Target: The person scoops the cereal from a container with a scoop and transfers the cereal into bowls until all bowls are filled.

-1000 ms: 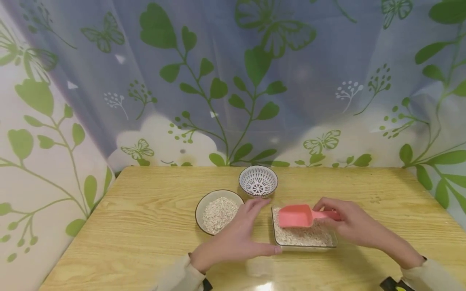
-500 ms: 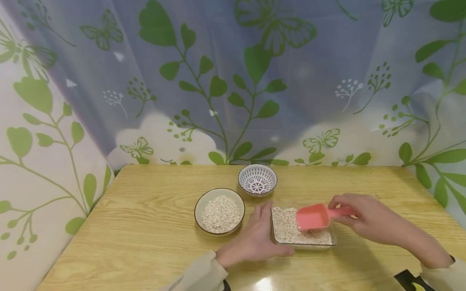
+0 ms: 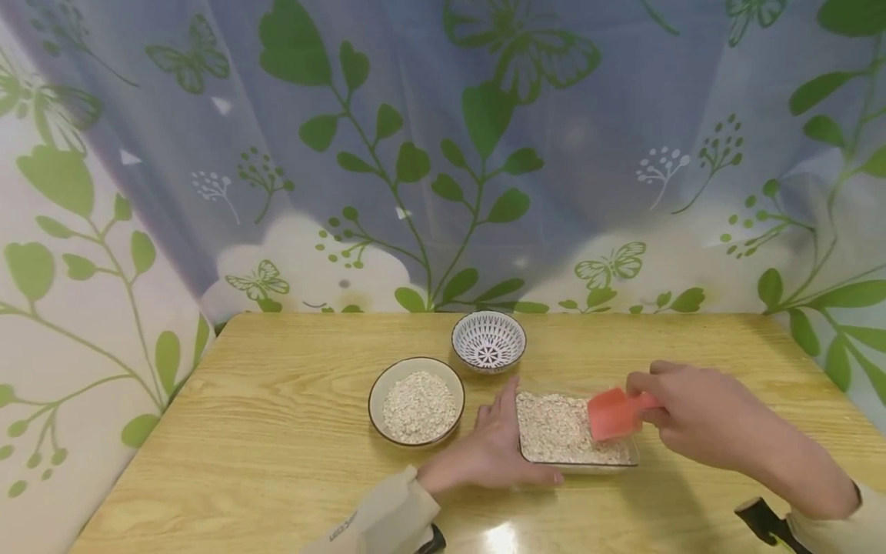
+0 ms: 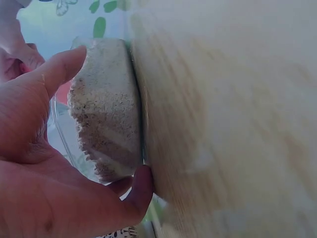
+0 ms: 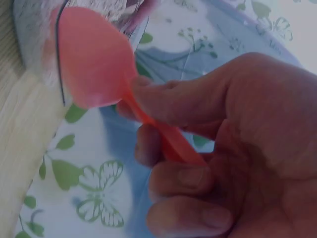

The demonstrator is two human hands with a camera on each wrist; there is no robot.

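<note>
A clear rectangular glass container (image 3: pixel 584 465) filled with rolled oats (image 3: pixel 554 422) stands on the table in the head view. My left hand (image 3: pixel 493 454) grips its left end, thumb along the front wall and fingers at the far corner. Through the glass (image 4: pixel 111 99), the left wrist view shows the oats heaped inside. My right hand (image 3: pixel 713 419) holds a red scoop (image 3: pixel 611 414) by its handle, fingers curled round it. The scoop's front edge is down at the oats near the container's right end. In the right wrist view the scoop's pan (image 5: pixel 96 59) overlaps the container's rim.
Left of the container stands a cream bowl (image 3: pixel 377 419) with a dark rim, holding a heap of oats. Behind, a smaller black-and-white patterned bowl (image 3: pixel 488 342) stands on the wooden table (image 3: pixel 277 431). A leaf-and-butterfly curtain (image 3: pixel 429 154) hangs behind the table.
My left hand has moved right from beside the oat bowl onto the container's end. The scoop has moved right across the oats and tipped its front edge down into them.
</note>
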